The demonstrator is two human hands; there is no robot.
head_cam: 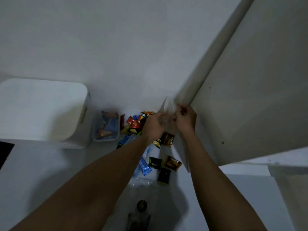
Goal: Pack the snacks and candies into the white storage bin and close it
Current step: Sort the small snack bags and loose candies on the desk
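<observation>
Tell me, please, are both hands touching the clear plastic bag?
Touching: the head view shows the left hand and right hand pinching the clear plastic bag at its top.

I see my left hand [154, 125] and right hand [185, 120] pinching a clear bag [167, 112] above loose snacks [172, 163] on the desk [33, 172]. The white bin [41, 110] sits closed, far left.

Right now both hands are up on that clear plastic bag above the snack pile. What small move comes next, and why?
Probably pull the clear bag's mouth apart. The left hand and right hand each pinch its top edge, held above the loose wrapped snacks on the white surface. The bag looks nearly flat, so it likely needs opening before anything goes in. The white bin sits shut at the left.
</observation>
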